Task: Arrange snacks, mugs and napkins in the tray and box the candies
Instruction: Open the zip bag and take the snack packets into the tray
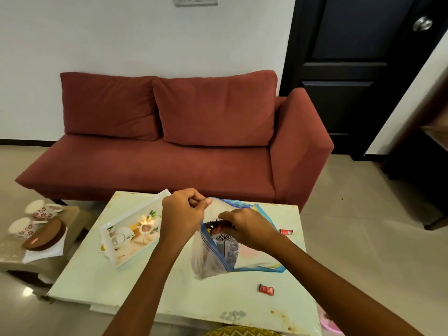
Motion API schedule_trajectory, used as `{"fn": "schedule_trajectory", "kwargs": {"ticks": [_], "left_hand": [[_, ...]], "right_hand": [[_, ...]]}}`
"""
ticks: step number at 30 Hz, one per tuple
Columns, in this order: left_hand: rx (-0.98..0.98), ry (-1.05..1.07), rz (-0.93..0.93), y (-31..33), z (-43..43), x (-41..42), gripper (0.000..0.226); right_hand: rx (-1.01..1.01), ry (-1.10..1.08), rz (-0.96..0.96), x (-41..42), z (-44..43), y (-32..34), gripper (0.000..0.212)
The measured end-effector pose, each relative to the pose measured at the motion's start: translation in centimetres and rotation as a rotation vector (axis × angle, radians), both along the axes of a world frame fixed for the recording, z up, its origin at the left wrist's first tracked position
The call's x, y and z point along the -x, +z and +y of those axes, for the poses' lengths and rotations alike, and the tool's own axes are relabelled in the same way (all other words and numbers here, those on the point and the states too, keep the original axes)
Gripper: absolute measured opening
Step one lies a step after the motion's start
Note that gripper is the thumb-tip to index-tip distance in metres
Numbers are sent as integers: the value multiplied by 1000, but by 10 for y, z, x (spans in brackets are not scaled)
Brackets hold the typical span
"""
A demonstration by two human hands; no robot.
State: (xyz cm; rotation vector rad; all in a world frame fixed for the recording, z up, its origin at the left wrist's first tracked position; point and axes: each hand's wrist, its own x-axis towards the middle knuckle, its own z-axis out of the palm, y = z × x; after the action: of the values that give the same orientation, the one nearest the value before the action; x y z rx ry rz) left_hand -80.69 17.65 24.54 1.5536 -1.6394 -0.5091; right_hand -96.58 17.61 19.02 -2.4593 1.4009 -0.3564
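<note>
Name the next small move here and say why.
Probably lift the snack packet out of the zip bag and towards the tray. The left hand pinches the bag's mouth open, the right hand is inside gripping the packet, and the tray lies just left of the bag on the table.

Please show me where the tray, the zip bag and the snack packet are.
tray (132, 238): head view, on its printed inner floor.
zip bag (206, 261): head view, on its clear lower side.
snack packet (228, 249): head view, on its printed face inside the bag.
</note>
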Motion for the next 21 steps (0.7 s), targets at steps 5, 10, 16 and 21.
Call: {"fn": "schedule_trajectory", "kwargs": {"ticks": [5,10,16,21], "left_hand": [[-3,143,27,-4,-10,-40,16],[-49,262,78,-8,-28,-91,20],[-88,373,95,-26,-46,-160,21],[-143,428,116,-50,-75,-233,18]], "right_hand": [[-113,-210,-370,-13,-9,19,27],[-457,-298,-811,-43,-34,13,8],[-571,-433,-1235,-93,-63,7,5],[-505,-692,-1420,-152,-109,-14,19]]}}
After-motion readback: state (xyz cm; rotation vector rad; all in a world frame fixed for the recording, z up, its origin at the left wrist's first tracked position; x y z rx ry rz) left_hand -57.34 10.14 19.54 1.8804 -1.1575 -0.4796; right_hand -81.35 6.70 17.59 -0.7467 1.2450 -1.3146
